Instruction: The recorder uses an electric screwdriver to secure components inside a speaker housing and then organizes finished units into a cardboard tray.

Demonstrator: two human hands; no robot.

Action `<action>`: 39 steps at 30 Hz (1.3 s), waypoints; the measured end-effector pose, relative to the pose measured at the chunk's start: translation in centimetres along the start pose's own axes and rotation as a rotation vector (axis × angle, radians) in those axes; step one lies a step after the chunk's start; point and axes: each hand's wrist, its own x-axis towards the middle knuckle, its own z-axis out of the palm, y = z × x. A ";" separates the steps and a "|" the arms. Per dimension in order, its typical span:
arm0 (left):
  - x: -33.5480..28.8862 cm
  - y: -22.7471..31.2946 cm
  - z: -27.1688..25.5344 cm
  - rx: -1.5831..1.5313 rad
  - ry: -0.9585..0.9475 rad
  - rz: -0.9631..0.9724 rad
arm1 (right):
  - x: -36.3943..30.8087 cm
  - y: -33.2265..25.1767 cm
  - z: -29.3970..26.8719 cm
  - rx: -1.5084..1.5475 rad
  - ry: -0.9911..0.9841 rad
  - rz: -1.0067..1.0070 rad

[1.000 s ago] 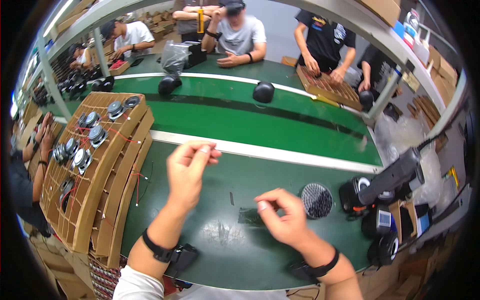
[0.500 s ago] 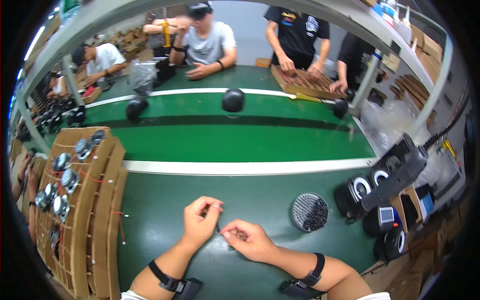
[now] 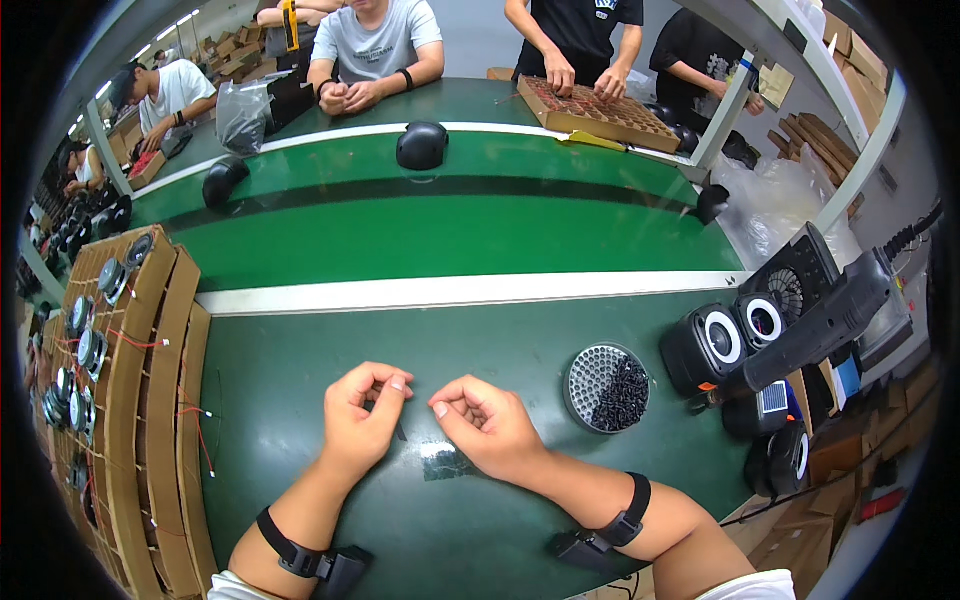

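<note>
My left hand is over the green bench, its fingers curled and its thumb pressed to the index finger. Facing it is my right hand, likewise pinched, with a small gap between the two sets of fingertips. Anything inside either pinch is too small or hidden to make out. Right of my hands stands a round grey dish with a pitted bottom. A heap of small black screws fills its right part. A shiny patch like clear tape lies on the bench below my hands.
Cardboard trays of speakers with red wires lean at left. At right are black speaker housings and a dark power tool. Black domed parts sit on the green conveyor. Several people work beyond it.
The view has shifted, so the bench sits higher in the picture. My right fingertips have risen closer to level with my left. Across the conveyor, a person's hands have come together.
</note>
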 end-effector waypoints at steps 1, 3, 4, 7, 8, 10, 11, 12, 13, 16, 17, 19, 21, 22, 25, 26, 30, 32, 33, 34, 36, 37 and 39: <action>-0.1 0.0 -0.1 0.012 -0.024 -0.011 | 0.0 0.1 0.0 0.026 0.002 0.025; -0.2 0.1 -0.1 0.041 -0.052 -0.013 | 0.0 0.0 -0.1 0.053 0.015 0.035; -0.4 -0.6 0.2 0.029 0.006 0.034 | -0.1 0.1 -0.4 0.022 -0.015 0.041; -0.4 -0.4 0.3 -0.004 0.013 0.012 | -0.4 0.2 -0.8 -0.007 -0.075 0.074; -0.6 -0.5 0.2 -0.010 0.015 -0.001 | -0.4 0.1 -0.8 -0.009 -0.117 0.113; -0.6 -0.5 0.0 -0.037 -0.016 0.028 | -0.2 0.1 -1.0 -0.047 -0.124 0.056; -0.6 -0.6 -0.3 -0.049 -0.025 0.021 | -0.1 -0.1 -0.9 -0.025 -0.110 0.065; -0.5 -0.7 -0.2 -0.068 -0.035 0.012 | -0.1 -0.2 -1.0 -0.007 -0.093 0.079; -0.5 -0.6 -0.2 -0.063 -0.029 0.011 | -0.1 -0.3 -0.9 -0.010 -0.084 0.074; -0.3 -0.3 -0.3 -0.051 -0.014 -0.004 | -0.1 -0.3 -0.6 0.017 -0.058 0.061; -0.2 -0.3 -0.3 -0.049 -0.014 -0.002 | 0.0 -0.3 -0.7 -0.004 -0.063 0.068; -0.1 -0.4 -0.1 -0.042 -0.045 -0.015 | 0.0 -0.1 -0.8 -0.025 -0.064 0.071; 0.0 -0.4 0.1 -0.056 -0.046 -0.020 | 0.1 0.7 -0.8 -0.064 -0.031 -0.049; 0.1 -0.4 0.2 -0.070 -0.046 -0.029 | 0.2 1.0 -0.9 -0.062 -0.026 -0.051; 0.0 -0.8 0.2 -0.060 -0.044 -0.012 | 0.4 1.2 -0.9 -0.232 -0.001 -0.215; 0.1 -0.7 0.1 -0.059 -0.049 -0.011 | 0.5 0.8 -0.9 -0.238 -0.012 -0.196; 0.1 -0.7 0.4 -0.006 -0.040 0.048 | 0.5 0.8 -1.1 -0.204 -0.041 -0.146; 0.0 -0.7 0.6 -0.003 -0.014 0.067 | 0.1 0.7 -1.3 -0.183 -0.041 -0.096; 0.0 -0.7 0.6 0.021 -0.042 0.052 | 0.1 0.6 -1.3 -0.154 -0.024 -0.052; 0.1 -0.8 0.6 0.044 -0.069 0.035 | 0.1 0.3 -1.2 -0.156 -0.044 -0.056; -0.1 -0.9 0.6 0.053 -0.042 0.030 | 0.0 -0.2 -1.1 -0.129 -0.035 -0.010; 0.0 -0.6 0.5 0.052 -0.052 0.029 | 0.1 -0.2 -1.0 -0.126 -0.061 -0.014; 0.0 -0.2 0.0 0.063 -0.054 0.041 | 0.4 0.0 -0.5 -0.145 -0.067 -0.076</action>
